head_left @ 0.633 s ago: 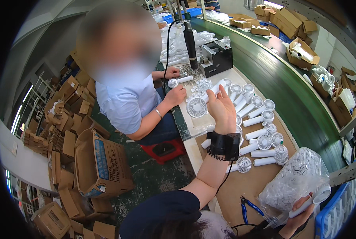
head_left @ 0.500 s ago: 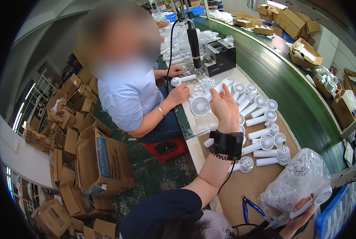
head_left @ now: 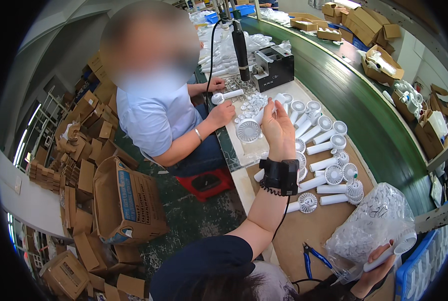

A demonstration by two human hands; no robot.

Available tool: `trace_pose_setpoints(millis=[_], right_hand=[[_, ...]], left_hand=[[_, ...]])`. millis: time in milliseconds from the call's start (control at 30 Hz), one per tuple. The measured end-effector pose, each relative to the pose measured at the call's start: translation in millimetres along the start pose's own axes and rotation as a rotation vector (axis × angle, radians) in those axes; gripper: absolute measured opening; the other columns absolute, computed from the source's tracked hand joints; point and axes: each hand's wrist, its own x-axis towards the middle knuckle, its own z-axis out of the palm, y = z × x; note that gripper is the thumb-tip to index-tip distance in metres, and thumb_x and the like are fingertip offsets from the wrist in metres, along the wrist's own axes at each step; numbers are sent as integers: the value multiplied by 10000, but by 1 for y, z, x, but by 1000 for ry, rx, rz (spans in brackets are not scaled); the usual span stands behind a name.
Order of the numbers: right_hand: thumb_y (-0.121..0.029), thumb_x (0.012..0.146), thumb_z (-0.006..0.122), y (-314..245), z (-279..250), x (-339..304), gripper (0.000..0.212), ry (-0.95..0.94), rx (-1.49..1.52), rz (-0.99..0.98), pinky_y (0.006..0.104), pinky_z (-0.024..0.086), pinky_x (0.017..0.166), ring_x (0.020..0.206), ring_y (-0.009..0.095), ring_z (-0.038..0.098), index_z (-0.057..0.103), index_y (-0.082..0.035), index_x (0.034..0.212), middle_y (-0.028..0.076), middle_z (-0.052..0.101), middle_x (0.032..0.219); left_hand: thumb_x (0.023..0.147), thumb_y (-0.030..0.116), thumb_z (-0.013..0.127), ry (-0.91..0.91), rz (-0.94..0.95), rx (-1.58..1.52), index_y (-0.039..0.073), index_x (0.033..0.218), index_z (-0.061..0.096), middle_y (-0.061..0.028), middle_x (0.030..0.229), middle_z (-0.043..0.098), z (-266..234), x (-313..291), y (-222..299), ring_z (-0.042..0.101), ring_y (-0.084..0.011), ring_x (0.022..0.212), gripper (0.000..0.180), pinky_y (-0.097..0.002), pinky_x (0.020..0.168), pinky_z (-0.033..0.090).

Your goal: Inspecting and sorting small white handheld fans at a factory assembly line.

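Note:
Out over the middle of the table, my left hand (head_left: 279, 131) is closed on a white handheld fan (head_left: 248, 130); its round grille points toward me and the hand partly hides the handle. At the lower right my right hand (head_left: 378, 265) grips another white handheld fan (head_left: 405, 243) by its handle. Beside that hand lies a clear plastic bag (head_left: 372, 223) full of small white parts. Blue-handled cutting pliers (head_left: 316, 260) rest on the table nearby. Several white handheld fans (head_left: 334, 174) lie in rows to the right of my left forearm.
Across the table, a seated co-worker (head_left: 156, 120) handles a white fan (head_left: 227, 95). A hanging power screwdriver (head_left: 240, 52) and a black box-shaped device (head_left: 275, 69) stand near loose screws. Along the right runs a green conveyor belt (head_left: 344, 90). Cardboard boxes (head_left: 128, 200) crowd the left floor.
The whole view has shifted slightly. The fan in my left hand has tilted a little; both hands keep their hold.

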Motion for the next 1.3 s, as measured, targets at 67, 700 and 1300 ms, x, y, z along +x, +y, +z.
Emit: trace_pose_setpoints(millis=[67, 700, 1300], right_hand=[[-396, 860, 380, 0, 0, 0, 481, -6, -4, 0, 201, 251, 417, 442, 89, 321, 426, 12, 1109, 41, 390, 545], [-332, 888, 345, 2, -3, 0, 434, -69, 30, -13, 189, 251, 416, 470, 72, 314, 413, 21, 1132, 23, 357, 583], [-358, 879, 345, 5, -7, 0, 470, -19, -43, -14, 187, 244, 399, 463, 71, 315, 403, 18, 1157, 14, 347, 572]], left_hand=[[790, -11, 541, 44, -21, 1, -39, 921, 464, -81, 977, 483, -3, 5, 2, 479, -103, 841, 154, -188, 736, 474], [804, -11, 510, 3, -13, -45, -62, 956, 471, -106, 1008, 482, -7, 5, -8, 486, -122, 846, 166, -197, 737, 474], [801, -45, 494, -11, -54, -7, -54, 945, 485, -103, 999, 499, -4, -5, -14, 499, -129, 860, 145, -203, 749, 475]])
